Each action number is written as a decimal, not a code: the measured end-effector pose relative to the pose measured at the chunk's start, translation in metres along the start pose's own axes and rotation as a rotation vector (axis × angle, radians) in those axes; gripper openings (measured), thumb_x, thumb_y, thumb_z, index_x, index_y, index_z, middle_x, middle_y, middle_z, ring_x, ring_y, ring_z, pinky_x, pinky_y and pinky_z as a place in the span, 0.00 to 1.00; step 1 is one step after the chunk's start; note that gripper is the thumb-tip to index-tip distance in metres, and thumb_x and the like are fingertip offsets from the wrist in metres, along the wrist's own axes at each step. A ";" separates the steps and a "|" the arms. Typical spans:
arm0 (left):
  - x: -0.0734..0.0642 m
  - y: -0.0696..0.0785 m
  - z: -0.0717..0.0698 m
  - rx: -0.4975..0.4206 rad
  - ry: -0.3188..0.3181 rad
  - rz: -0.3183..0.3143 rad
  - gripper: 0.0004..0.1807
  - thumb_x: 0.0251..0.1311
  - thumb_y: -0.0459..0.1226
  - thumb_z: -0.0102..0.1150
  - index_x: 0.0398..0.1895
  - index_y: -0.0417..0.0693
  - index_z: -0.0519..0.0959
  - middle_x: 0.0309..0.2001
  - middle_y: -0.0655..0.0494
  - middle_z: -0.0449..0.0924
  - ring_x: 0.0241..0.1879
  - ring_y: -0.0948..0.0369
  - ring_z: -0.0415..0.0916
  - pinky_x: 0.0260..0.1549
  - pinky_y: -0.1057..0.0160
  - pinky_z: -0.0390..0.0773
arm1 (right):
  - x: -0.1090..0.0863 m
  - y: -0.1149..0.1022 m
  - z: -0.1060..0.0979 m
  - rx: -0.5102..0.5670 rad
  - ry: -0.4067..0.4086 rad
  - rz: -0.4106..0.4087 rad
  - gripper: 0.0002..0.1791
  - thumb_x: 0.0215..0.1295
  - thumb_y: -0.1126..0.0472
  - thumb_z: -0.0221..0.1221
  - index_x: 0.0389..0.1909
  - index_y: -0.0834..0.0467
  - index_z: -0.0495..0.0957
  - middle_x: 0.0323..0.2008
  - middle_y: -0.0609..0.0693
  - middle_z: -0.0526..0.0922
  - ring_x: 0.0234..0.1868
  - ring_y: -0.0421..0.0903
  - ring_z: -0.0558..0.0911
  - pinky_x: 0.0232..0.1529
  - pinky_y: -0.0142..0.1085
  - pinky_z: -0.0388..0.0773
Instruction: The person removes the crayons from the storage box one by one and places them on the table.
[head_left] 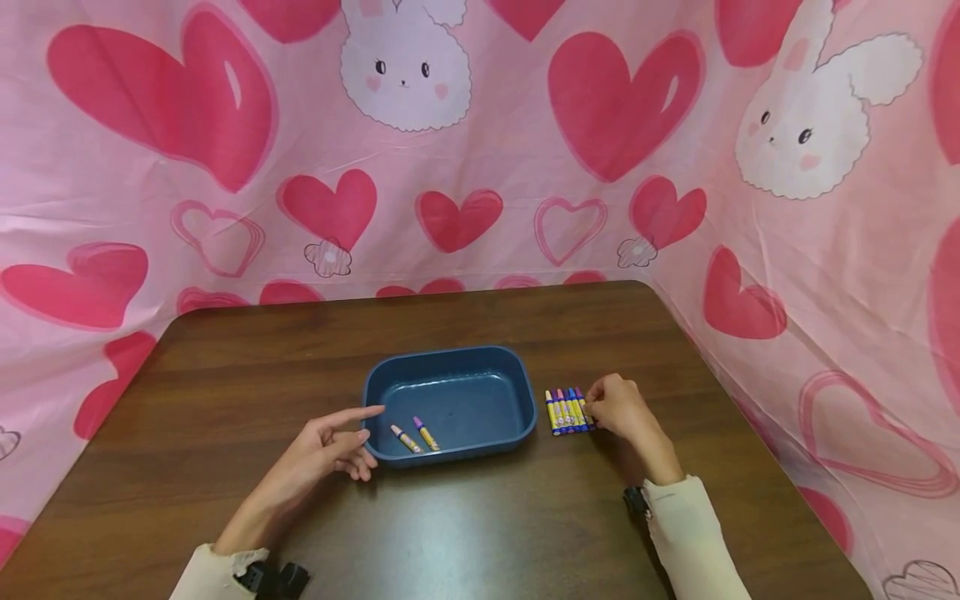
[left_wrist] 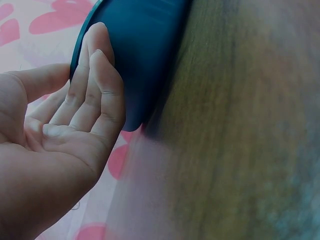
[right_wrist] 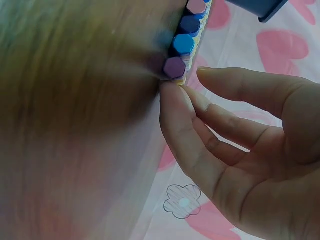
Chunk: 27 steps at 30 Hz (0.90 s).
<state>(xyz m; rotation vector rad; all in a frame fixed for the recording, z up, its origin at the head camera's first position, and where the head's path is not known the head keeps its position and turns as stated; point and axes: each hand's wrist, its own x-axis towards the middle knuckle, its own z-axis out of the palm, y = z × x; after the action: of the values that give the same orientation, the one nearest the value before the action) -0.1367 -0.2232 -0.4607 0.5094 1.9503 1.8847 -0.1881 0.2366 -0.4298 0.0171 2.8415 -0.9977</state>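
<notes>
My left hand (head_left: 333, 446) is at the left end of a dark blue tray (head_left: 450, 357), index finger reaching over the rim. In the left wrist view, the loosely bent fingers (left_wrist: 107, 100) lie along the outer wall and the thumb is at the rim. Two crayons, one pink-tipped (head_left: 406, 439) and one purple-tipped (head_left: 425, 433), lie inside near the front left. My right hand (head_left: 618, 406) touches the right end of a row of crayons (head_left: 566, 412). Its fingertips are beside the purple crayon (right_wrist: 174, 68), with the thumb held apart.
The tray and crayon row stand on a dark brown wooden table (head_left: 450, 533). Pink cloth (head_left: 480, 150) with hearts and rabbits hangs behind the table and along its right side. A black strap (head_left: 637, 502) circles the right wrist.
</notes>
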 end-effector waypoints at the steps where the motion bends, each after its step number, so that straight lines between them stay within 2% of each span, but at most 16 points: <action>1: 0.000 0.000 0.000 -0.001 0.000 0.000 0.28 0.75 0.35 0.48 0.73 0.32 0.59 0.36 0.24 0.80 0.29 0.50 0.85 0.34 0.50 0.86 | 0.000 0.000 0.000 -0.005 0.000 -0.004 0.02 0.58 0.69 0.63 0.27 0.64 0.81 0.23 0.50 0.80 0.22 0.43 0.81 0.25 0.36 0.81; 9: 0.000 0.001 0.000 -0.009 -0.002 0.005 0.28 0.76 0.35 0.48 0.73 0.32 0.59 0.35 0.25 0.80 0.29 0.51 0.85 0.34 0.50 0.86 | 0.000 -0.002 -0.002 -0.048 0.019 -0.033 0.03 0.57 0.67 0.64 0.27 0.62 0.83 0.21 0.47 0.80 0.22 0.42 0.79 0.26 0.36 0.78; 14: 0.000 0.000 0.000 -0.020 -0.005 0.006 0.27 0.76 0.35 0.48 0.73 0.32 0.59 0.35 0.23 0.80 0.29 0.52 0.85 0.33 0.50 0.86 | 0.000 -0.007 -0.005 -0.111 0.068 -0.085 0.03 0.57 0.65 0.64 0.27 0.61 0.84 0.23 0.48 0.82 0.29 0.47 0.80 0.34 0.44 0.79; 19: 0.000 0.000 -0.001 -0.029 -0.007 0.007 0.27 0.76 0.35 0.48 0.73 0.32 0.59 0.35 0.25 0.81 0.29 0.52 0.85 0.34 0.51 0.86 | -0.005 -0.026 -0.010 -0.133 0.120 -0.138 0.05 0.59 0.65 0.64 0.31 0.63 0.85 0.30 0.54 0.85 0.33 0.51 0.81 0.38 0.49 0.80; 27: 0.000 -0.001 0.000 -0.017 0.001 0.004 0.27 0.75 0.35 0.48 0.73 0.32 0.60 0.34 0.30 0.83 0.29 0.50 0.85 0.33 0.49 0.86 | -0.014 -0.068 -0.008 -0.047 0.133 -0.227 0.04 0.60 0.64 0.66 0.33 0.61 0.86 0.26 0.49 0.85 0.30 0.45 0.81 0.37 0.43 0.81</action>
<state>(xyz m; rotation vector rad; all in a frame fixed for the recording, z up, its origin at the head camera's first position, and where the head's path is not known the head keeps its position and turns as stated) -0.1364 -0.2232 -0.4619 0.5078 1.9340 1.9021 -0.1786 0.1889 -0.3790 -0.2584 3.0404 -1.0044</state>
